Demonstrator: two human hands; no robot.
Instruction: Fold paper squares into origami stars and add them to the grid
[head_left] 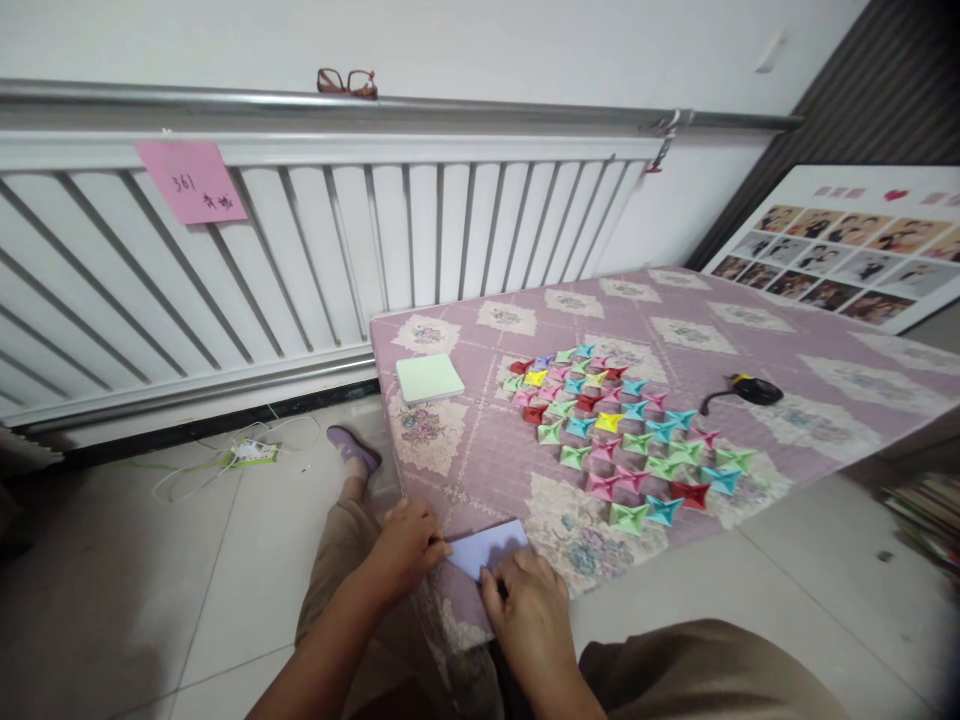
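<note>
A pale lavender sheet of paper (491,545) lies at the near edge of the table with the pink patterned cloth (750,345). My left hand (405,545) pinches the sheet's left edge with curled fingers. My right hand (529,605) presses down on its near right corner, fingers bent. Beyond the sheet, several folded paper stars (622,430) in red, green, blue, pink and yellow lie in rows across the cloth.
A light green pad of paper (429,378) sits near the table's far left corner. A black and yellow device (746,390) lies right of the stars. A white radiator (300,250) carries a pink note (191,180) and glasses (346,82). A photo board (847,250) leans at right.
</note>
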